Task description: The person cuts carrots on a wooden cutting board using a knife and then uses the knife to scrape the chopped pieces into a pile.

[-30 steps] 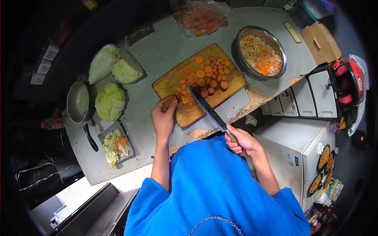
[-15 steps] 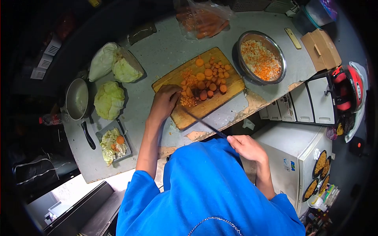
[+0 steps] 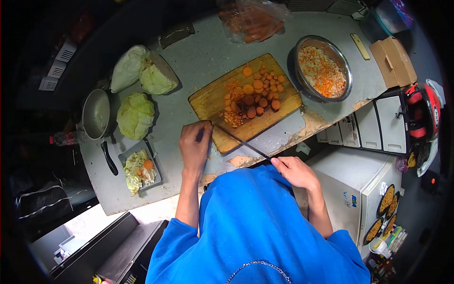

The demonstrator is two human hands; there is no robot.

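Observation:
My right hand (image 3: 297, 172) grips the handle of a knife (image 3: 242, 141), whose blade slants up and left over the near edge of the wooden cutting board (image 3: 279, 111). At the blade's tip are the curled, closed fingers of my left hand (image 3: 195, 143), just off the board's left corner. Whether they pinch the blade or a small scrap is too small to tell. On the board, carrot rounds (image 3: 257, 84) lie towards the right and back, with finely diced carrot (image 3: 232, 118) to their left.
A steel bowl (image 3: 349, 87) of chopped orange and pale bits stands right of the board. Bagged carrots (image 3: 255, 23) lie behind. To the left are cabbages (image 3: 135, 116), a pan (image 3: 96, 113) and a small tray (image 3: 158, 179) of scraps. A fridge (image 3: 336, 184) stands at lower right.
My left hand has moved off the diced carrot to the board's left corner. The knife's tip has shifted left to meet its fingers. The whole view has shifted slightly.

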